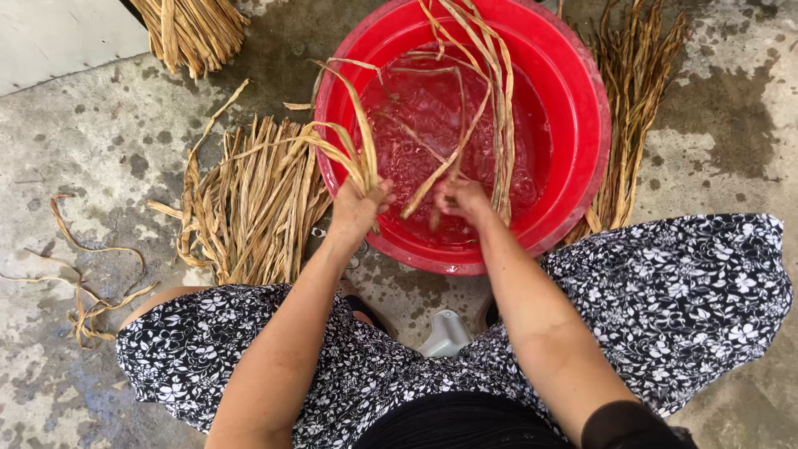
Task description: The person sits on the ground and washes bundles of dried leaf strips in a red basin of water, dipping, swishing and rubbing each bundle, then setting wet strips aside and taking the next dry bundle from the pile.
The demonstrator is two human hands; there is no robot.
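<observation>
red basin [582, 100] holds few strips, my left hand [356, 209] clenched on wet ones [349, 154], right hand [462, 198] pinching one [432, 179]; dry piles [258, 199] wait beside.

I work in an outdoor yard, squatting on stained, damp grey concrete ground [731, 125]. Piles of dried tan plant strips [258, 199] surround my round red plastic basin of water [573, 75].

We are wearing a black-and-white floral garment [665, 283].
It is draping over both our knees, with a plain black waistband [457, 424] and a dark sleeve edge [623, 426] below it; our forearms are showing bare.
</observation>
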